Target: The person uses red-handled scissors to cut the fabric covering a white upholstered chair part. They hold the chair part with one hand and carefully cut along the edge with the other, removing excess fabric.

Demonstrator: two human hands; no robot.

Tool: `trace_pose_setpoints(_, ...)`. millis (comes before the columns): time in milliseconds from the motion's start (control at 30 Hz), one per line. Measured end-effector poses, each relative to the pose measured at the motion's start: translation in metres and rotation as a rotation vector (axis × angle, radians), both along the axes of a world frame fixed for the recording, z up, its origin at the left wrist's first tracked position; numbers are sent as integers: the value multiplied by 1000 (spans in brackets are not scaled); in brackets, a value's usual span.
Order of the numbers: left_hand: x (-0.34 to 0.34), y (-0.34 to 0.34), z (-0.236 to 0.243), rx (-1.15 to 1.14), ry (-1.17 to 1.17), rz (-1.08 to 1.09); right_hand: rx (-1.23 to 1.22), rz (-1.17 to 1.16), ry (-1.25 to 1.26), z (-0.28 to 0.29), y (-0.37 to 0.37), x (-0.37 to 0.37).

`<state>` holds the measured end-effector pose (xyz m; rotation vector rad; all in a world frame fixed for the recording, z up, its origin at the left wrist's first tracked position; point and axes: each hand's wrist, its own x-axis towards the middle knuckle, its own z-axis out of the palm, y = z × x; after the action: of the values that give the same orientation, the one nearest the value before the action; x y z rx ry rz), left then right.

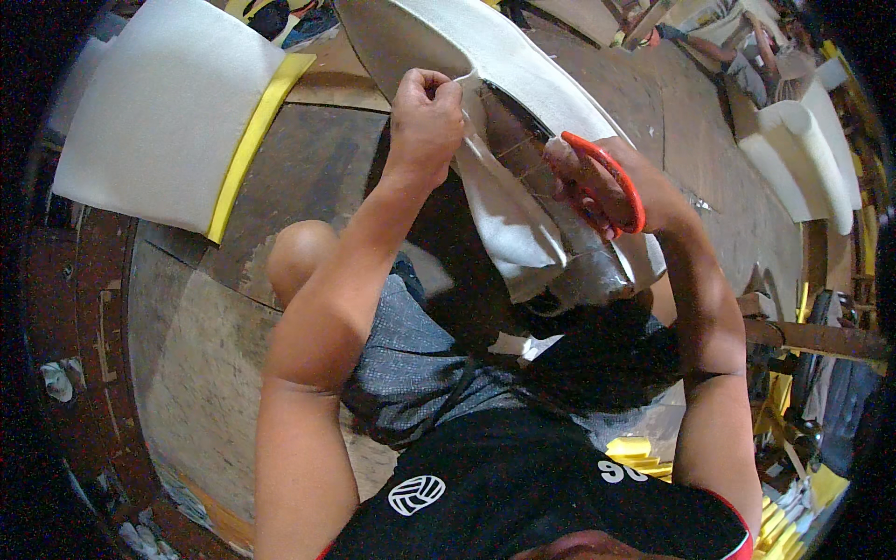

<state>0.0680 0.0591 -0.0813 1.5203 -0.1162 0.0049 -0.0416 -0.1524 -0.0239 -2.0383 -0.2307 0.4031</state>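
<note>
A curved piece covered in off-white fabric or padding leans in front of my knees, its brown inner side showing. Along its inner edge, my left hand is closed, pinching the white material. Below that hand, a loose white flap hangs down. My right hand is wrapped round red-handled scissors over the brown inner side. Their blades are hard to make out against the piece. Thin threads or strands cross the gap beside my right hand.
At the left lies a large white padded panel with a yellow foam edge. Another white curved padded piece stands at the right. Another person's arm shows at the far right. Yellow foam scraps lie near my right side.
</note>
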Motion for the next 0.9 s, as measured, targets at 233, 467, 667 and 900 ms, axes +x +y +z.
trace_pose_setpoints(233, 0, 4, 2, 223, -207, -161, 101, 0, 59, -3, -7, -1)
trace_pose_setpoints(467, 3, -1, -4, 146, -72, -102, 91, -129, 224, 15, 9, -4)
trace_pose_setpoints(667, 2, -4, -6, 44, -57, -157, 9, -112, 106, 7, 4, 1)
trace_pose_setpoints(900, 1, -4, -6, 58, -92, -122, -108, -114, 151, 16, 7, 8)
